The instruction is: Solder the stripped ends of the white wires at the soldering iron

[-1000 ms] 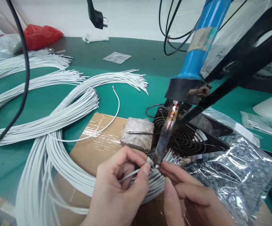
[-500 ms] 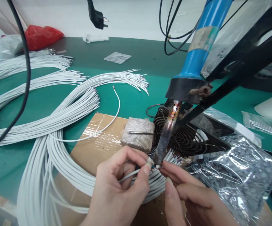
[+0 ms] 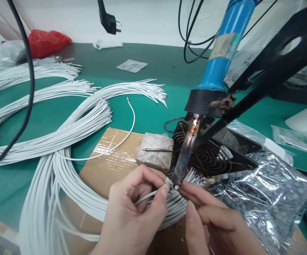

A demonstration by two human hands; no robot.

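Cable (image 3: 146,197) sits pinched in the left hand (image 3: 137,212), its end held close below the tip (image 3: 178,178) of a soldering iron (image 3: 212,78); whether the two touch is too small to tell.

Little differs from a second ago. The same cable end lies at the same spot by the tip, both hands have kept their places, and only the view has drifted slightly. That suggests a steady hold at the iron rather than a change of cable.

With the tip as the dial's centre and twelve at the desk's (image 3: 150,120) far side, the left hand comes in from eight o'clock, thumb and forefinger pressed together, the other fingers curled under. The right hand (image 3: 214,216) comes from four o'clock, its upper fingertips beside a small white piece near the tip, the thumb slightly apart below; whether it grips anything cannot be told.

A wrapped block (image 3: 156,161) stands at eleven, a black fan (image 3: 212,156) between one and two, a shiny bag (image 3: 272,187) at three, and bundled white cables (image 3: 47,140) towards ten.
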